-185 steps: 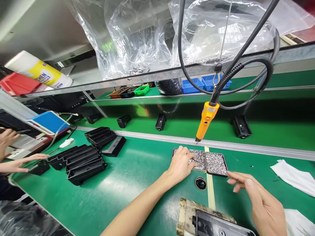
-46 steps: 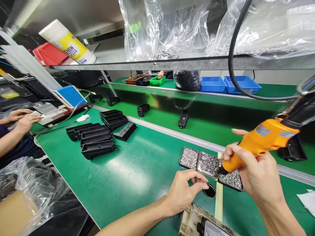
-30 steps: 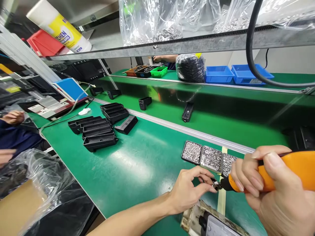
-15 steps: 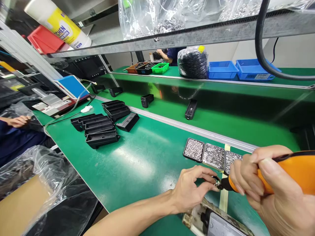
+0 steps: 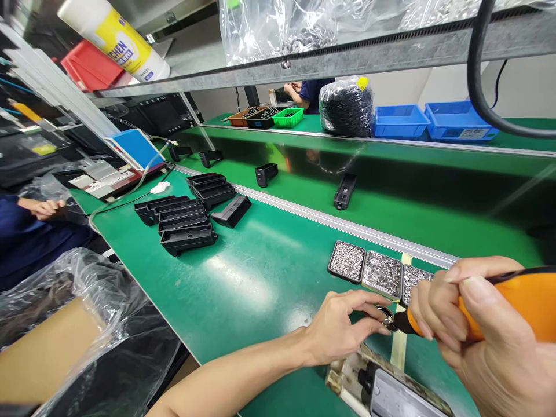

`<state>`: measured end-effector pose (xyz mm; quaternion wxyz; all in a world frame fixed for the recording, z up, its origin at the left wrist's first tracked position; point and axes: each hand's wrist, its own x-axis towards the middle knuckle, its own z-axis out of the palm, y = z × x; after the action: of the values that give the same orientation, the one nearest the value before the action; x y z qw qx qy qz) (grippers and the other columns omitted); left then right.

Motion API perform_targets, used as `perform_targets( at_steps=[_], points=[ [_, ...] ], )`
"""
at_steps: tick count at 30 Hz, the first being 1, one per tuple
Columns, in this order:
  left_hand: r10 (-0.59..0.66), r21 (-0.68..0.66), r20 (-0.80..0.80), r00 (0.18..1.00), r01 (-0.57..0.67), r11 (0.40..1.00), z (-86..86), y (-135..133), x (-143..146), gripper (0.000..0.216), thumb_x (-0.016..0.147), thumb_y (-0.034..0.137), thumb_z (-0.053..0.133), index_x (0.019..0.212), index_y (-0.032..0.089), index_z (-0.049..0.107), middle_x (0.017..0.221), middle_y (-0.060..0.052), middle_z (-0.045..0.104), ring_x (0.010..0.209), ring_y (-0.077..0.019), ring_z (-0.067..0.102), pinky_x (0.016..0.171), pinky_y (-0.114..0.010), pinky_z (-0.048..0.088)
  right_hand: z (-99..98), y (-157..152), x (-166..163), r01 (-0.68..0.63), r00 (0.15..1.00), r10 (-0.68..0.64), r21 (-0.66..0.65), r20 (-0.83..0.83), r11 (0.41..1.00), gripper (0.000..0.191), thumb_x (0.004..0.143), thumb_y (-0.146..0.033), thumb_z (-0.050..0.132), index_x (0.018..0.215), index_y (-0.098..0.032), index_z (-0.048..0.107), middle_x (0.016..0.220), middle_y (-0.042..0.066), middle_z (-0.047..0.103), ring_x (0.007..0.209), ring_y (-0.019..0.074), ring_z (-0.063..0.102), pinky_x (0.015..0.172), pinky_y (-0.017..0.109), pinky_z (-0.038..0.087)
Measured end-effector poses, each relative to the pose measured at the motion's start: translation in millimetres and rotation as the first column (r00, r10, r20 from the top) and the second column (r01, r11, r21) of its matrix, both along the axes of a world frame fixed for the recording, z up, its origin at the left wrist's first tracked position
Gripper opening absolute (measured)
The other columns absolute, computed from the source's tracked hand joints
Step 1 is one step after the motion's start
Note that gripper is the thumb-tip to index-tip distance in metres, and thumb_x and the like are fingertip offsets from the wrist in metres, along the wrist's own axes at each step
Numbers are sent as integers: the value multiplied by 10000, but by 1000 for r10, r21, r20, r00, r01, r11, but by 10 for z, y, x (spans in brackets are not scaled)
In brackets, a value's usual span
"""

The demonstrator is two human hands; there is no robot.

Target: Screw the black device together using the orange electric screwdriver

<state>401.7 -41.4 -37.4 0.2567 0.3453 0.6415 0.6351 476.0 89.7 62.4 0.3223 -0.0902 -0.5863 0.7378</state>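
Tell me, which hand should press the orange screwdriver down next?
Probably the right hand: it grips the orange screwdriver, whose tip meets the small metal piece. The left hand fingers pinch that piece.

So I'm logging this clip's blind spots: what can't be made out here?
- Small part at the screwdriver tip: too small, covered by left hand fingertips.
- Screwdriver's rear: cut off at right edge.
- Grey device: cut off at bottom edge.
- Third tray: partly behind right hand.
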Motion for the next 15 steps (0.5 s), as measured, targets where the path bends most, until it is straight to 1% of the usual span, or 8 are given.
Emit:
perform_targets(
  at_steps=[4, 6, 8, 11, 15],
  points=[
    [-20, -11, -37, 999, 19, 1000, 25, -58, -16, 326, 902, 242, 737, 1222, 185, 766, 991, -58, 830, 934, -212, 797, 965, -337, 621, -11, 11, 14, -19, 1000, 19, 0, -3, 1000, 160, 994, -375, 666, 890, -258, 631, 497, -66, 379, 392, 120, 366, 414, 322, 342],
    [-10, 1, -75, 997, 10, 1000, 30, -75, -20, 315, 898, 236, 758, 1209, 189, 774, 997, -60, 830, 954, -212, 790, 979, -338, 613, -23, 26, 24, -40, 999, 40, -4, -3, 999, 218, 1000, -374, 656, 837, -247, 588, 501, -65, 377, 390, 117, 361, 408, 323, 351],
    [-8, 13, -100, 995, 9, 1000, 30, -83, -24, 311, 893, 220, 777, 1202, 196, 781, 998, -59, 830, 957, -207, 785, 974, -331, 609, -29, 36, 33, -56, 998, 56, -1, 0, 998, 255, 1000, -372, 657, 805, -239, 562, 503, -63, 373, 392, 117, 368, 409, 324, 359],
    [-20, 22, -121, 992, 22, 1000, 31, -89, -32, 318, 889, 187, 786, 1207, 195, 783, 995, -62, 830, 973, -209, 778, 968, -326, 604, -22, 36, 34, -45, 999, 45, -7, 2, 999, 218, 999, -374, 660, 842, -243, 586, 502, -67, 374, 394, 118, 377, 411, 318, 365],
    [-41, 28, -117, 992, 44, 999, 42, -106, -35, 326, 890, 205, 795, 1216, 200, 783, 1020, -66, 825, 969, -209, 780, 949, -321, 612, 15, 11, 13, -31, 999, 33, -70, 39, 997, 239, 964, -389, 690, 809, -245, 578, 469, -64, 363, 369, 127, 344, 387, 327, 337]
  ],
)
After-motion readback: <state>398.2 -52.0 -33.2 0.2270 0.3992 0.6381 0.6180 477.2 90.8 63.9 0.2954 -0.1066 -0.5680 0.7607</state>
